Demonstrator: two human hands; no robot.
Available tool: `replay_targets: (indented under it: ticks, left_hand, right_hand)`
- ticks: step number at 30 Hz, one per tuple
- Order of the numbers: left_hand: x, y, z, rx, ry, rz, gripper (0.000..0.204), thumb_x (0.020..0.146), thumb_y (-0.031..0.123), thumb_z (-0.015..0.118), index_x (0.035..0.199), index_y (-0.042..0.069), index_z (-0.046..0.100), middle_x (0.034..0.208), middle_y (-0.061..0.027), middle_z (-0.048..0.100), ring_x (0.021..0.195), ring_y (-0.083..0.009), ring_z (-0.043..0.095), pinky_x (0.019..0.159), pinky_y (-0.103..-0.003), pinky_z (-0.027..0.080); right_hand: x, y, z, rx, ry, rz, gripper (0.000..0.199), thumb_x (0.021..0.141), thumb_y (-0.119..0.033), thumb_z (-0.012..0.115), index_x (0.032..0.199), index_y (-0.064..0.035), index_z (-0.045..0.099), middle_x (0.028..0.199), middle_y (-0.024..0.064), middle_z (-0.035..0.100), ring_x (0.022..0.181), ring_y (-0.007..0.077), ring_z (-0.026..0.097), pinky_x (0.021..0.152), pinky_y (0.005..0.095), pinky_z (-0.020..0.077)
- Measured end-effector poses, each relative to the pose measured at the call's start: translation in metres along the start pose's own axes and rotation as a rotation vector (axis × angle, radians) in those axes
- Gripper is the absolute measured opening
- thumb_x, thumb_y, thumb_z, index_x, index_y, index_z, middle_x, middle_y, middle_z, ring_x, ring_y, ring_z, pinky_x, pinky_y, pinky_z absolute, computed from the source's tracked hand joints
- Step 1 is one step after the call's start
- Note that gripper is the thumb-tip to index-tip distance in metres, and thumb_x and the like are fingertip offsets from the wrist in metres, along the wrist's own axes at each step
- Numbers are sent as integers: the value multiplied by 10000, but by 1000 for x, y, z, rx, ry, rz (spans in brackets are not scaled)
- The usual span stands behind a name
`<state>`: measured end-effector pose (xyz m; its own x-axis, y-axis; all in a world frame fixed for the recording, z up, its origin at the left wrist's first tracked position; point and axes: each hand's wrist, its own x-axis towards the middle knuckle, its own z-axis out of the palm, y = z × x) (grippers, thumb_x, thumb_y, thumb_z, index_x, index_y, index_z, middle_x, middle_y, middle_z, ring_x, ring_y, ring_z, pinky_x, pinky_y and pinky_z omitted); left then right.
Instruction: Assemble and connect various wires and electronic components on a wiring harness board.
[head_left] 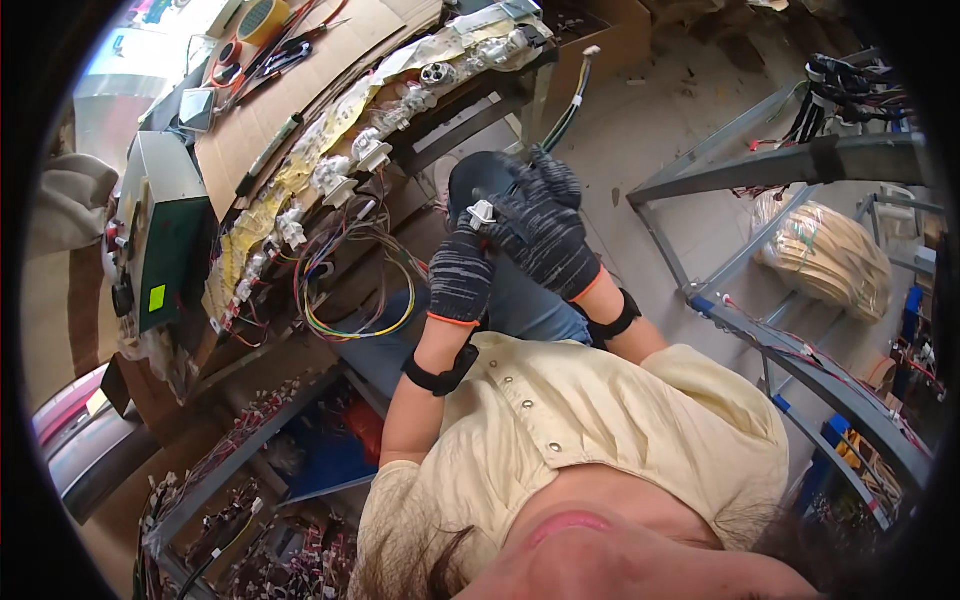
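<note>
White connector [481,213] sits at twelve o'clock of left hand [460,275], pinched in its fingertips; looks light, stiff plastic, probably best held by its sides. Right hand [545,235] blurred, can't tell its grip; bendy cable bundle [577,100] at one o'clock, wire loop [385,331] at eight.

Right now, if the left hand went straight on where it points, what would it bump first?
Probably the right hand, blurred just past the white connector that the left hand holds, but depth is unclear.
</note>
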<state>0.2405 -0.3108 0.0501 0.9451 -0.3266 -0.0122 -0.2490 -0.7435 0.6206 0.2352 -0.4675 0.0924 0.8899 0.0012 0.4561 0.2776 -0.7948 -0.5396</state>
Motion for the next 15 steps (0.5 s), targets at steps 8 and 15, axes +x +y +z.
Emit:
replay_targets:
  ticks: [8,15]
  left_hand:
    - [41,9,-28,40,-297,-120,342,777,84,554,1108,6,513,890,-199,619,811,-354,592,700,-400,469]
    - [44,-18,-18,-216,135,-21,360,807,96,527,1144,-18,477,1106,-228,518,1062,-380,477,874,-428,406]
  right_hand:
    - [27,-16,46,762,167,366,205,648,5,689,827,-45,602,802,116,623,722,233,592,650,320,464]
    - [65,-8,66,695,84,533,153,710,-67,706,818,-25,606,710,22,591,654,69,511,607,236,440]
